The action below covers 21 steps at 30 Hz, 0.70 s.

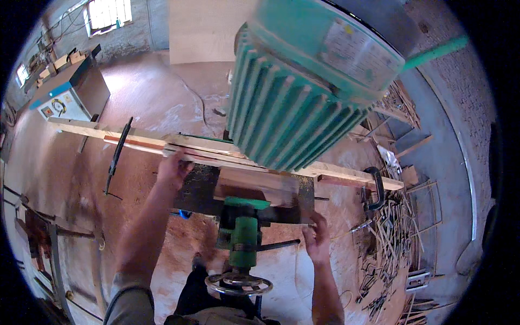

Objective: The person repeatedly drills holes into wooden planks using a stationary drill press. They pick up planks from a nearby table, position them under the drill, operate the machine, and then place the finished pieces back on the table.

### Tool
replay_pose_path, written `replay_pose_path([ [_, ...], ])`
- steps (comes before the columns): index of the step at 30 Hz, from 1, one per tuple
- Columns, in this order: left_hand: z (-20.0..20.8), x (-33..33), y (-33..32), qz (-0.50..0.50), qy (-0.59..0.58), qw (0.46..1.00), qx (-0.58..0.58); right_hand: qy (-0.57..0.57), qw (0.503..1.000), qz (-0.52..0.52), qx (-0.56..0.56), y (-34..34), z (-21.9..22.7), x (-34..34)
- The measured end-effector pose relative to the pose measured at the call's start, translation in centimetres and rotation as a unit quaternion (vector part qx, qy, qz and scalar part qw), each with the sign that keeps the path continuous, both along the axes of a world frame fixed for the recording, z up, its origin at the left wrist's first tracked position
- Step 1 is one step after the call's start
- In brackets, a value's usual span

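- Left hand touches the left end of the wooden strip (whether it grips, I cannot tell).
- Strip runs left-to-right beside the long beam, right end nearer.
- Right hand, fingers parted, nears the machine table.

Dark machine table bearing wooden board, sticks heaped on floor

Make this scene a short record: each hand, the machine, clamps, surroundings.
Left hand: at a wooden strip; hold unclear
Right hand: near the dark table's right corner; contact unclear
Machine: green ribbed motor above, metal handwheel below
Clamps: black, one left, one right, along a long beam
Surroundings: cabinet far left, wood scraps right
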<state>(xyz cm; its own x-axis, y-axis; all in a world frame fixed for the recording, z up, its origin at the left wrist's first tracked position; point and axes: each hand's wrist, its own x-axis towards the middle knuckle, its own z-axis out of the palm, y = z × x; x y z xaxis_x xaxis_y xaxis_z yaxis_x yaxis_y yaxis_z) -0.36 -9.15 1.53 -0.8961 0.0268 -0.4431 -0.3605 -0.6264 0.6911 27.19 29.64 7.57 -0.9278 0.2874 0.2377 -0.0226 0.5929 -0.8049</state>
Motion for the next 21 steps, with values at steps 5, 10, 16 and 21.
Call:
replay_pose_path([
  [5, 0.4, 1.5, 3.0, -0.025, -0.027, 0.999, -0.005, -0.052, 0.927, -0.149, -0.341, -1.7, -3.4, 5.4],
  [10, 0.3, 1.7, 3.2, -0.034, -0.023, 0.999, -0.011, -0.071, 0.763, -0.151, -0.624, -4.6, -4.3, 5.2],
  [16, -0.3, 1.0, 2.0, -0.010, -0.027, 0.999, -0.022, -0.023, 0.671, -0.148, -0.726, -7.4, -2.8, 1.9],
  [21, -0.6, 1.1, 1.8, -0.001, 0.006, 0.999, -0.051, 0.038, 0.637, -0.154, -0.755, -7.9, 0.3, -0.1],
])
